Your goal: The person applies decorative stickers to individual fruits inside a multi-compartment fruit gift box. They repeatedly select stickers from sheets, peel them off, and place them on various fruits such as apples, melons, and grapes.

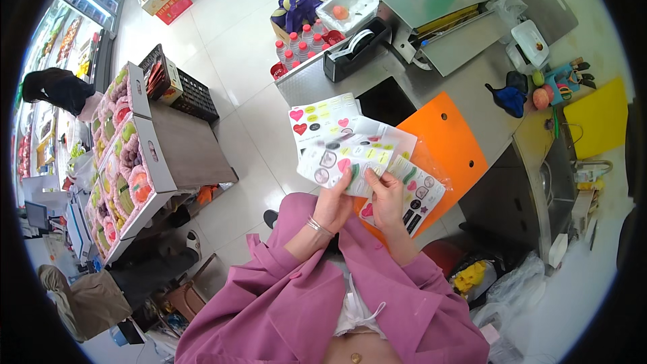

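My left hand (334,206), with bangles at its wrist, pinches the near edge of a sticker sheet (323,159) between thumb and fingers. Close beside it, my right hand (386,196) grips the same sheet at its right end. Hearts, ovals and round labels are printed on it, and its far part looks blurred. Beyond it lies another sticker sheet (331,111). A third sticker sheet (422,189) shows to the right of my right hand, on an orange board (445,136) with round holes. Clear plastic film (432,167) lies on that board.
A black tape dispenser (349,60) stands on the metal counter (308,81). Red-capped bottles (303,50) stand beyond its edge. Blue holder (563,86) has scissors and knives. Boxed fruit (121,162) is left; people (86,298) are near it.
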### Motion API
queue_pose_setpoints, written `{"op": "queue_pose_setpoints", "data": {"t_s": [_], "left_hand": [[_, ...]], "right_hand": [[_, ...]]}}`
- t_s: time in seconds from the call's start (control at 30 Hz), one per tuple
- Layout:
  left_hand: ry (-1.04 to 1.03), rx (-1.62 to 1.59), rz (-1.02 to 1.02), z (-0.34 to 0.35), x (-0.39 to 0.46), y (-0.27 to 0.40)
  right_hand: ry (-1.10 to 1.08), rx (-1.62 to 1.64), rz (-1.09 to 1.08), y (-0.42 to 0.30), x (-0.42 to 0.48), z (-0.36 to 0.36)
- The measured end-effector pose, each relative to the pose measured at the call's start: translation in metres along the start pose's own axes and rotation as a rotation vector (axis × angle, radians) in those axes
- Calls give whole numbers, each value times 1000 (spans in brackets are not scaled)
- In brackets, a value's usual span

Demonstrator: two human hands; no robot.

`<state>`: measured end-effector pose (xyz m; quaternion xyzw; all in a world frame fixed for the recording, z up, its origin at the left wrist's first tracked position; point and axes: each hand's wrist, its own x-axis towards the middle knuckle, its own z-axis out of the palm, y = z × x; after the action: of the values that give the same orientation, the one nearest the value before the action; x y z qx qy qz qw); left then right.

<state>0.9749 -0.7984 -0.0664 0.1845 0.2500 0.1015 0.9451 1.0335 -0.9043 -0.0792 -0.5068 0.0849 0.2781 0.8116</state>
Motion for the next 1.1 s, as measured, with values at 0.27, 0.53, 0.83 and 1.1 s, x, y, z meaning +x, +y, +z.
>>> {"op": "queue_pose_setpoints", "data": {"t_s": [0.27, 0.53, 0.83, 1.1], "left_hand": [[54, 213, 130, 1, -4, 2], [84, 215, 94, 2, -7, 1], [67, 150, 13, -4, -7, 0], [-100, -54, -305, -19, 17, 8]], "right_hand": [[108, -1098, -1049, -22, -11, 28], [79, -1158, -1181, -19, -11, 21], [70, -1064, -1088, -9, -7, 20], [-225, -1259, -1318, -18, -45, 23]]}}
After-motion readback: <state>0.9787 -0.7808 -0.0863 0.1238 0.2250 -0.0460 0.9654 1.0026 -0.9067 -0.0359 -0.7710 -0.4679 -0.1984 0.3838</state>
